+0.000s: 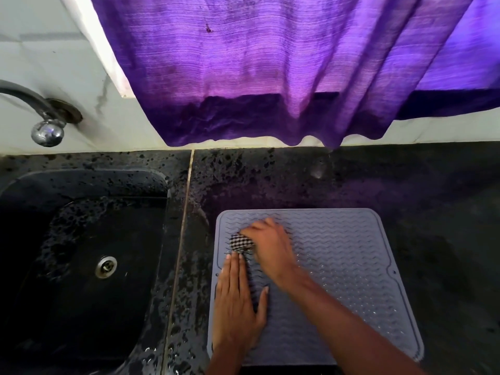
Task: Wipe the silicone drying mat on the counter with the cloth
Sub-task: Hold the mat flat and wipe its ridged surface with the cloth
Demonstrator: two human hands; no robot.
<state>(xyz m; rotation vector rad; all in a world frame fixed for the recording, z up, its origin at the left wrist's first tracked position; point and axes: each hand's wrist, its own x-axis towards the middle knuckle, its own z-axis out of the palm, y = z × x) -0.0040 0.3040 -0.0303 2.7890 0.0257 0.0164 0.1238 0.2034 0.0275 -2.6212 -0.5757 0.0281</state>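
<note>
A grey silicone drying mat point(349, 261) with a wavy ridged surface lies flat on the black counter, right of the sink. A small black-and-white checked cloth point(240, 242) is bunched up on the mat's upper left part. My right hand point(270, 244) is closed over the cloth and pressing it onto the mat; the hand is blurred. My left hand point(238, 301) lies flat, palm down and fingers together, on the mat's left edge just below the cloth. Water droplets glint on the mat's lower right area.
A black sink point(81, 261) with a metal drain point(106, 266) sits left of the mat. A chrome tap point(47, 131) juts from the white wall at upper left. A purple curtain point(270, 77) hangs over the back of the speckled black counter point(433, 212).
</note>
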